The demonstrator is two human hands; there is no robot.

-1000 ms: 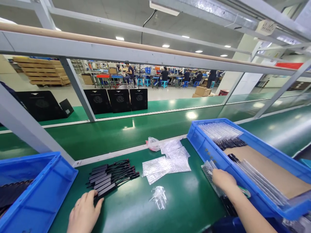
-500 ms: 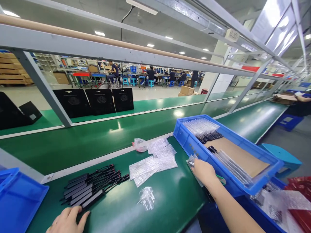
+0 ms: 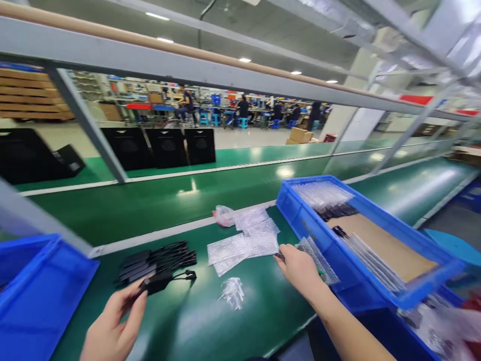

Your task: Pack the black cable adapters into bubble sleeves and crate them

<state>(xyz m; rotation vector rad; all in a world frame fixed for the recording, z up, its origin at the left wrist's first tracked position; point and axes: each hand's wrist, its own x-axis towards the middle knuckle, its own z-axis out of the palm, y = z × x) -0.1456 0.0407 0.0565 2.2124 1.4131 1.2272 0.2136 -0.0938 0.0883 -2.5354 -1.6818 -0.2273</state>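
My left hand (image 3: 118, 318) is closed around a black cable adapter (image 3: 155, 283), a slim box with a short cable and plug, raised over the green work surface. Behind it lies a pile of similar black adapters (image 3: 141, 263). My right hand (image 3: 298, 265) is closed on a green-handled tool (image 3: 320, 272); its dark tip shows by my fingertips, and most of it is hidden by the hand. Close beside that hand, a clear bubble-wrap sleeve (image 3: 319, 255) leans along the blue crate. Several flat bubble-wrap bags (image 3: 244, 248) lie between my hands, with small white strips (image 3: 233, 293) heaped nearer me.
On the right, a blue crate (image 3: 308, 220) holds bagged items on cardboard. Another blue bin (image 3: 75, 296) stands at the left. A clear plastic bag (image 3: 224, 215) lies by the white rail. Black panels (image 3: 165, 148) stand beyond the green belt, under a metal frame.
My left hand has lifted a black adapter off the pile. My right hand has moved left, away from the crate, with the green-handled tool. The camera view has shifted.
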